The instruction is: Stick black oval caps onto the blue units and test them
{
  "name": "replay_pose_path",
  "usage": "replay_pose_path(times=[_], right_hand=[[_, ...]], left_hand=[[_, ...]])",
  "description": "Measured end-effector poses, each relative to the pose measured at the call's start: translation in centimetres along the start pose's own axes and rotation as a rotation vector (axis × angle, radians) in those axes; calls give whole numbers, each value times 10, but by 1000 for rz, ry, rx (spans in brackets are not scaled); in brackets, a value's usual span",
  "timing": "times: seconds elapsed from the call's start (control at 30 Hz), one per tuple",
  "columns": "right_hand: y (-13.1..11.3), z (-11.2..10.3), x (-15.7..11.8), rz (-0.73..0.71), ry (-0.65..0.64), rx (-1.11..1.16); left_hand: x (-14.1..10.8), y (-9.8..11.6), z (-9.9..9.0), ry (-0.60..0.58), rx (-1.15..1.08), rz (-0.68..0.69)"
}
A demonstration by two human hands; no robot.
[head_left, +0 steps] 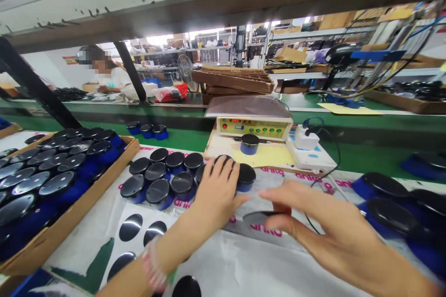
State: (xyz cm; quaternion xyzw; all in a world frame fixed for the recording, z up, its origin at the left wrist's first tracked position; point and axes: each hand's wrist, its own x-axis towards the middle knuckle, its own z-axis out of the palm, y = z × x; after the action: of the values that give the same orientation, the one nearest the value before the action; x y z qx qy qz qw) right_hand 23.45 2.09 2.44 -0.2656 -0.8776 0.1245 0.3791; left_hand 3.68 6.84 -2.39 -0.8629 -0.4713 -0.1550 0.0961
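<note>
My left hand (219, 183) reaches over the group of round blue pots with black tops, its fingers lying over one black-topped pot (225, 160) that they partly cover. Right of those fingers stands another blue pot (245, 177). My right hand (296, 209) pinches a thin black disc (259, 219) at its right edge, between thumb and fingers, above the printed plastic sheet. Below my left forearm lies a white backing sheet with black discs (131, 227). One single blue pot (250, 144) stands on the yellow paper.
A cardboard tray (114, 167) full of blue pots is at left. More pots (390, 216) stand at right. Behind are a control box (254, 128), a white power strip (311, 155) and a cable. A shelf beam (209, 4) crosses overhead. A person (108, 74) sits at the back left.
</note>
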Motion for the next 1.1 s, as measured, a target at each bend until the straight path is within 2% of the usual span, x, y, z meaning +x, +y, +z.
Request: replay_pose_path(times=[0.07,0.1,0.17,0.23,0.3,0.4,0.47,0.53,0.6,0.7,1.1], right_hand=[[0,-7,-5,137,132,-1],[1,-9,-9,213,188,0],[4,-12,-18,383,288,46],[9,-12,-30,574,359,159],[14,-5,-44,731,353,317],[16,20,-61,916,266,555],[12,40,-68,1022,229,707],[7,56,-72,1103,195,829],[3,67,-73,1134,165,887],[-1,73,-72,1127,156,850],[-3,75,-64,1036,123,616]], left_hand=[[31,11,7,-107,41,59],[36,17,8,-130,43,83],[27,32,3,-123,-36,119],[-3,47,-5,-127,-243,92],[-40,59,-8,-220,-516,-23],[-82,66,4,-315,-834,-301],[-95,67,17,-306,-978,-486],[-100,66,26,-291,-1060,-608],[-100,65,30,-282,-1088,-653],[-100,65,28,-243,-1095,-627],[-104,66,31,-160,-1041,-533]])
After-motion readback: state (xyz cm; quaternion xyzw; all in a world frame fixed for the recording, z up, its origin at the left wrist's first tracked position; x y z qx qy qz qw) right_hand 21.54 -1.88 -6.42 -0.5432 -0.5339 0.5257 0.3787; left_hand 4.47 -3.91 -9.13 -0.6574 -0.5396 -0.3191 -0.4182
